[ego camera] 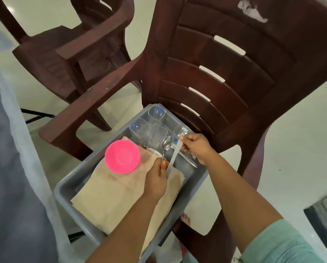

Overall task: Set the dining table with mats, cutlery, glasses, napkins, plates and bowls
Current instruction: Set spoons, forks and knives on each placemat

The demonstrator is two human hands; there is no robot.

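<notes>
A grey plastic tub (67, 188) sits on the seat of a brown plastic chair (225, 73). Inside lie beige mats or napkins (109, 198), a pink bowl (122, 156), several clear glasses (157, 133) and loose cutlery (187, 158). My left hand (156, 181) pinches the handle of a spoon (166, 144) and the lower end of a table knife (175, 152). My right hand (196, 148) pinches the knife's upper end. The edge of a patterned plate shows under the bowl.
A second brown chair (64, 50) stands to the upper left on the pale floor. A grey cloth-covered surface (12, 168) fills the left edge. A dark patterned object (326, 215) lies at the lower right. Bare toes (185, 219) show under the tub.
</notes>
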